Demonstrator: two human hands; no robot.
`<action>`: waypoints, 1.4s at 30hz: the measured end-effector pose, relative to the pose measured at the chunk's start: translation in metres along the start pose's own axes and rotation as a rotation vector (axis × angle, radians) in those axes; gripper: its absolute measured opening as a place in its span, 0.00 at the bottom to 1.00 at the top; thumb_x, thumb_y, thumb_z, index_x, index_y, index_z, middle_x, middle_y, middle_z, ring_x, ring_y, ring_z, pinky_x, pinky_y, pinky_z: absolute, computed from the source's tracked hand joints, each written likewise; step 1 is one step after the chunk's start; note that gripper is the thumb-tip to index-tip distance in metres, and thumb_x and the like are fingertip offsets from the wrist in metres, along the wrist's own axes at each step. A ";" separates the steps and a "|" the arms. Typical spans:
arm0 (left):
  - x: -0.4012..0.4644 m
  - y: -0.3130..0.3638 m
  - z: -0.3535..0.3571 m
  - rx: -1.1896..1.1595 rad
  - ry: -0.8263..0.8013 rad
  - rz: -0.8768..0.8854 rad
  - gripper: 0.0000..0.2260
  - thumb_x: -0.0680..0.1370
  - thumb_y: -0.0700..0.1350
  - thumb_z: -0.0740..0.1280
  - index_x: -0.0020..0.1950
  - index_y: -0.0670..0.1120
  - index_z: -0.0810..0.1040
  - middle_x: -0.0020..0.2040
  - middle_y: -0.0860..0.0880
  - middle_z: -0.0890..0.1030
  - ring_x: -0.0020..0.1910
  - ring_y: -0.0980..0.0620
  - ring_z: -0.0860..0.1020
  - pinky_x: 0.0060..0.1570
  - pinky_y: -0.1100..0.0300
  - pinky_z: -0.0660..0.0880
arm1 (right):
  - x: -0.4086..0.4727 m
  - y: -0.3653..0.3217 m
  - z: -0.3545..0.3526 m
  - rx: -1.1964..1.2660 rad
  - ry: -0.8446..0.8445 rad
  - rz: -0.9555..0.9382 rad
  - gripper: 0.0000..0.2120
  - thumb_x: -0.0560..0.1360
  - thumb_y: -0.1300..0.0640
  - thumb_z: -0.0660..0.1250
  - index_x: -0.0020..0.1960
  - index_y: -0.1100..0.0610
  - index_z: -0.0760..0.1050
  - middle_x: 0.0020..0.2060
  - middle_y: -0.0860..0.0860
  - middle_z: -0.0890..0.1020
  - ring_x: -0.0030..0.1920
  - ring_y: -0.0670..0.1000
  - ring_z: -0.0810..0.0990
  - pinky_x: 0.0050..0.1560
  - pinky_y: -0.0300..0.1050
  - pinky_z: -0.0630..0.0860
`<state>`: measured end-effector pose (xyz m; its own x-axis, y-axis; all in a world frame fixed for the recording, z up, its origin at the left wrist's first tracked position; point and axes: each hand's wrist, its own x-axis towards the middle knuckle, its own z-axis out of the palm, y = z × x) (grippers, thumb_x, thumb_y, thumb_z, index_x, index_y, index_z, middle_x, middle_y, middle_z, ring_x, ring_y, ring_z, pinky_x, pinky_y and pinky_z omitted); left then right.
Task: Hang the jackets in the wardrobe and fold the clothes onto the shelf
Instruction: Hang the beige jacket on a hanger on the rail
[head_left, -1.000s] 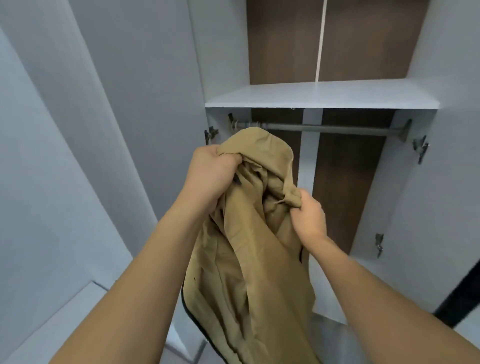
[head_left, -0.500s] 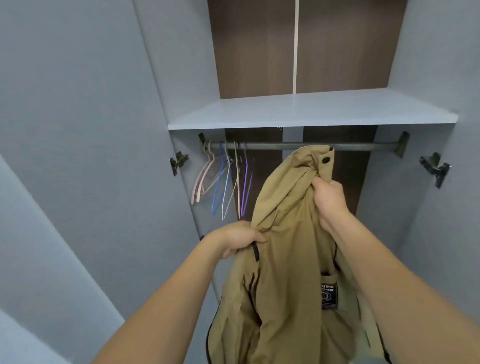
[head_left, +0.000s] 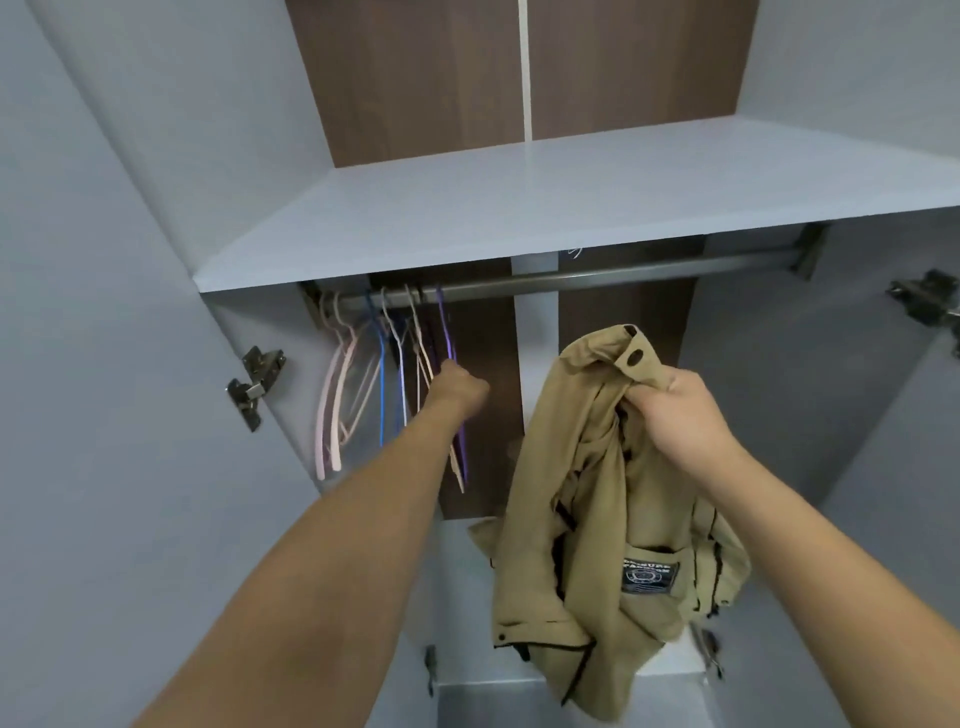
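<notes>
— Where do we have the jacket?
— The tan jacket (head_left: 597, 519) hangs bunched in front of the open wardrobe, below the rail (head_left: 623, 278). Our right hand (head_left: 680, 410) grips it near the collar, fingers curled tight into the fabric, just under a dark snap. A dark patch label shows lower down.

— And our other hand?
— Our left hand (head_left: 460, 387) is up among the hangers (head_left: 384, 374), at the purple one (head_left: 449, 364). We cannot tell whether its fingers pinch the wire; they are turned away from us.

— What else is around?
— The pink, blue and white wire hangers crowd the rail's left end. The grey shelf (head_left: 519, 208) sits right above the rail. Metal hinges (head_left: 257, 384) show on the side walls.
</notes>
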<state>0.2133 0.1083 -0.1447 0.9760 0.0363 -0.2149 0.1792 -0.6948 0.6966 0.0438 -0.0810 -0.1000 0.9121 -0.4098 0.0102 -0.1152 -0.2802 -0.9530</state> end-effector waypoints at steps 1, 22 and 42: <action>0.011 -0.001 0.003 0.068 0.017 -0.001 0.27 0.78 0.41 0.62 0.75 0.36 0.59 0.68 0.36 0.73 0.66 0.36 0.74 0.61 0.49 0.72 | 0.005 0.001 0.004 -0.004 0.016 0.008 0.12 0.76 0.57 0.64 0.46 0.68 0.75 0.36 0.54 0.77 0.39 0.52 0.73 0.42 0.47 0.67; -0.027 -0.007 0.010 -0.269 0.306 0.232 0.11 0.84 0.45 0.57 0.45 0.43 0.71 0.36 0.47 0.73 0.40 0.44 0.74 0.38 0.56 0.64 | 0.074 0.011 -0.007 -0.032 0.066 0.118 0.08 0.74 0.60 0.62 0.51 0.55 0.78 0.45 0.54 0.83 0.48 0.57 0.81 0.55 0.58 0.79; -0.325 -0.001 -0.010 -0.031 -0.028 0.411 0.11 0.84 0.47 0.58 0.45 0.49 0.77 0.25 0.56 0.70 0.24 0.60 0.68 0.30 0.63 0.66 | 0.047 0.026 -0.086 -0.349 0.014 -0.039 0.06 0.77 0.52 0.63 0.47 0.52 0.77 0.43 0.52 0.81 0.45 0.56 0.79 0.45 0.46 0.73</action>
<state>-0.1030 0.1045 -0.0688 0.9634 -0.2596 0.0667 -0.2203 -0.6255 0.7485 0.0497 -0.1821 -0.0981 0.9133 -0.4041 0.0508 -0.2103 -0.5747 -0.7908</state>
